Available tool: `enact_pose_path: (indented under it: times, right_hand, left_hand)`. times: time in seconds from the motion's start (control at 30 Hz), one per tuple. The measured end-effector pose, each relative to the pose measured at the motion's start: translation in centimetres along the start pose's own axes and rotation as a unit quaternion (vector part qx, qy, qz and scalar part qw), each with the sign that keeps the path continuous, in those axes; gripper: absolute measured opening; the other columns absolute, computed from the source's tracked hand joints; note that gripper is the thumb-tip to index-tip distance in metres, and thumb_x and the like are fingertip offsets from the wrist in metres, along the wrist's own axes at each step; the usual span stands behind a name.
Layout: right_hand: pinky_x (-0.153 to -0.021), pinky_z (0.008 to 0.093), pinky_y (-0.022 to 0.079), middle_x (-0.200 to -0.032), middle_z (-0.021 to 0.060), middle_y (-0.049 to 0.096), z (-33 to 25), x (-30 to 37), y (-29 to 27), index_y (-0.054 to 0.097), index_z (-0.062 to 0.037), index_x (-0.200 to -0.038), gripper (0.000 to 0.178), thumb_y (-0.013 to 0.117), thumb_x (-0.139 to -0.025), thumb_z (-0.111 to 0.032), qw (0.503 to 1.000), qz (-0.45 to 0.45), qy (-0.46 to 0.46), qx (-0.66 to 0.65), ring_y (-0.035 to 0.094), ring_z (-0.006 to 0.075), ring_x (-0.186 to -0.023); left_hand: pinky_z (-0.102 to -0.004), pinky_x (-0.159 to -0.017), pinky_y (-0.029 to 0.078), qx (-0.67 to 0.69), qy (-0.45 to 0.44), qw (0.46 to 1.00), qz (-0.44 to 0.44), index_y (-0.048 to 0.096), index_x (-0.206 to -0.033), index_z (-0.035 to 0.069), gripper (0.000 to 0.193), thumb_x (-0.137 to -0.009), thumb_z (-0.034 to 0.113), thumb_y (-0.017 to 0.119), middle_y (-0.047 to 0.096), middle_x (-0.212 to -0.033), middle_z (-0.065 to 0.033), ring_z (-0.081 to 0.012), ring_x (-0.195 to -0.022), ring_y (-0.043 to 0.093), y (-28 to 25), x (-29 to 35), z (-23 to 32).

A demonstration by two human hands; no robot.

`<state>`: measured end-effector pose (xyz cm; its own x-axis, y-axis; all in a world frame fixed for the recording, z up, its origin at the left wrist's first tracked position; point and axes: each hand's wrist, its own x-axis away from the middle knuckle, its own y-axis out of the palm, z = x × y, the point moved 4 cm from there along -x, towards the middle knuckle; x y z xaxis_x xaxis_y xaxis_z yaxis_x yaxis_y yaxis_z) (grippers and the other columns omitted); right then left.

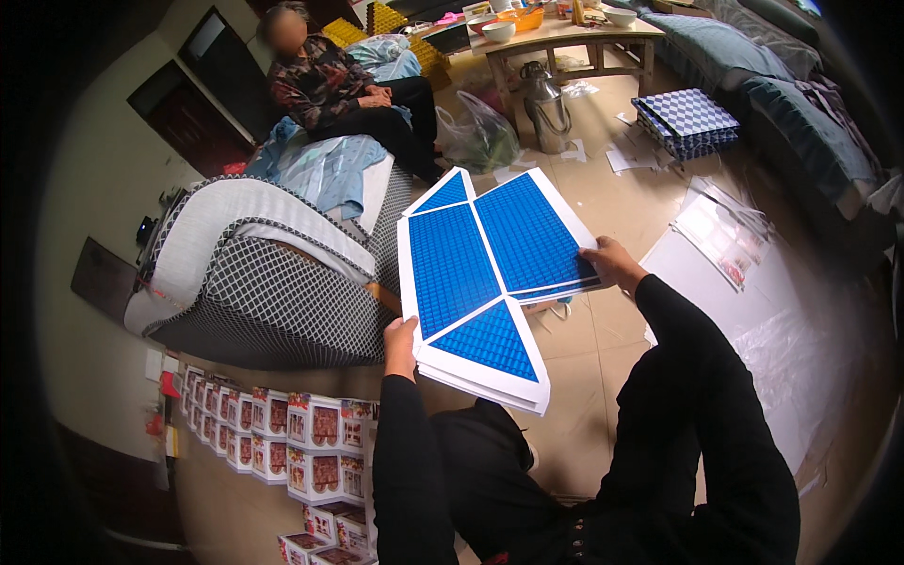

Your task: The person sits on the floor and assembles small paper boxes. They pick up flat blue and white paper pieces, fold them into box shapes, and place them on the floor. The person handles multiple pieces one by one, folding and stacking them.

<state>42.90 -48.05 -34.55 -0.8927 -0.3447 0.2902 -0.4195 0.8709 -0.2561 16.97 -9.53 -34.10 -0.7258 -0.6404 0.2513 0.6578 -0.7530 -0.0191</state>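
Between my hands is a stack of white cardboard sheets [450, 273] printed with blue roof-tile panels, raised above the floor in front of me. The top sheet shows two large four-sided panels and two triangles, split by white creases. My left hand [400, 347] grips the near left edge, thumb on top. At the right edge, my right hand [614, 264] pinches the sheets, its fingers partly hidden underneath. Several layers show along the near edge and under the right side.
Rows of printed house-shaped boxes [314, 443] stand at the lower left. A sofa [282, 292] is at left, with a seated person [325, 94] beyond. Blue checked sheets [687, 118], white sheets [725, 235], a metal flask [546, 113] and a wooden table [565, 40] lie farther off.
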Motion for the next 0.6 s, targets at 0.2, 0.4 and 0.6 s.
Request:
enact_pose_path:
  times: [0.2, 0.4, 0.6]
  right_hand:
    - [-0.078, 0.032, 0.053, -0.106, 0.0191, 0.065, -3.0, 1.2, -0.5, 0.052, 0.0028, -0.119, 0.041, 0.069, -0.085, -0.012, 0.985, 0.04, -0.159, -0.052, 0.064, 0.0214, -0.093]
    - [-0.084, 0.0311, 0.049, -0.107, 0.0178, 0.064, -2.7, 1.7, -3.3, 0.052, 0.0003, -0.121, 0.041, 0.069, -0.087, -0.014, 0.967, 0.089, -0.188, -0.144, 0.063, 0.0212, -0.095]
    - [-0.08, 0.0207, 0.045, -0.101, 0.0032, 0.061, -6.0, 5.8, -10.0, 0.052, -0.0038, -0.122, 0.036, 0.066, -0.09, -0.008, 0.902, 0.105, -0.319, -0.273, 0.055, 0.0074, -0.091]
  left_hand:
    - [-0.0284, -0.078, 0.048, -0.02, 0.105, 0.993, -0.058, 0.059, -0.111, -0.003, 0.023, -0.092, 0.01, 0.059, 0.066, -0.099, -0.0087, -0.0158, -0.086, 0.063, 0.9, 1.7, 4.3]
    - [-0.0292, -0.087, 0.046, 0.011, 0.247, 0.967, -0.069, 0.051, -0.12, -0.007, 0.028, -0.095, 0.004, 0.053, 0.061, -0.11, -0.0102, -0.0164, -0.096, 0.059, 4.3, 2.8, 8.2]
    - [-0.0306, -0.092, 0.045, 0.044, 0.281, 0.954, -0.097, 0.044, -0.13, -0.007, 0.036, -0.098, 0.009, 0.051, 0.058, -0.12, -0.0125, -0.0177, -0.104, 0.057, 10.6, 6.1, 11.9]
